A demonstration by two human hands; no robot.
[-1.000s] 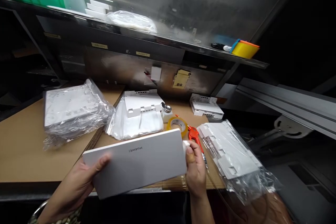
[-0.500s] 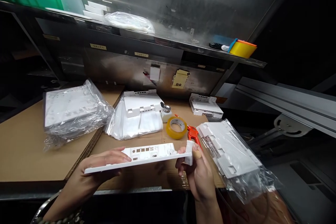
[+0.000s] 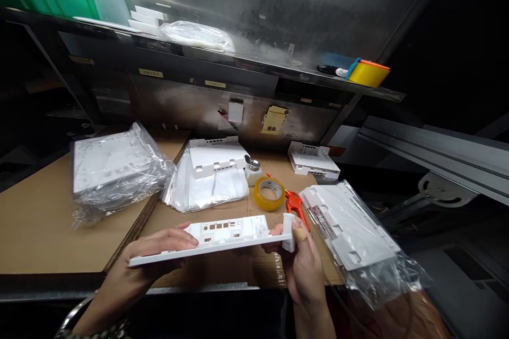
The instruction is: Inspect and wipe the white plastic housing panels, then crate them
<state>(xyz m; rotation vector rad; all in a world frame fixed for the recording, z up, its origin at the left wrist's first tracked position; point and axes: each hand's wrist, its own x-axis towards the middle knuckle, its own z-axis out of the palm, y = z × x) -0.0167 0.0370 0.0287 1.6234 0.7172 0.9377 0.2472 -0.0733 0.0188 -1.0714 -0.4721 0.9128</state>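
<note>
A white plastic housing panel (image 3: pixel 246 239), with square and rectangular cutouts, is held up nearly edge-on above the front of the bench. My left hand (image 3: pixel 157 249) is closed round its left end, fingers on top. My right hand (image 3: pixel 303 262) grips the right end between thumb and fingers, beside a small upright white piece (image 3: pixel 289 222). Whether that piece belongs to the panel I cannot tell. A tan bandage wraps a digit of this hand. Just beyond lie a yellow tape roll (image 3: pixel 269 194) and orange-handled cutters (image 3: pixel 295 204).
Bagged white panels lie left (image 3: pixel 115 164) and right (image 3: pixel 353 228). Another white panel (image 3: pixel 218 156) rests on clear plastic bags (image 3: pixel 207 190), beside a small metal-topped bottle (image 3: pixel 253 172). A further panel (image 3: pixel 313 159) sits at the back right. A metal shelf (image 3: pixel 254 63) spans above.
The view has shifted slightly, so the surroundings sit a little farther right. Both hands keep their hold on the panel, which is almost unmoved.
</note>
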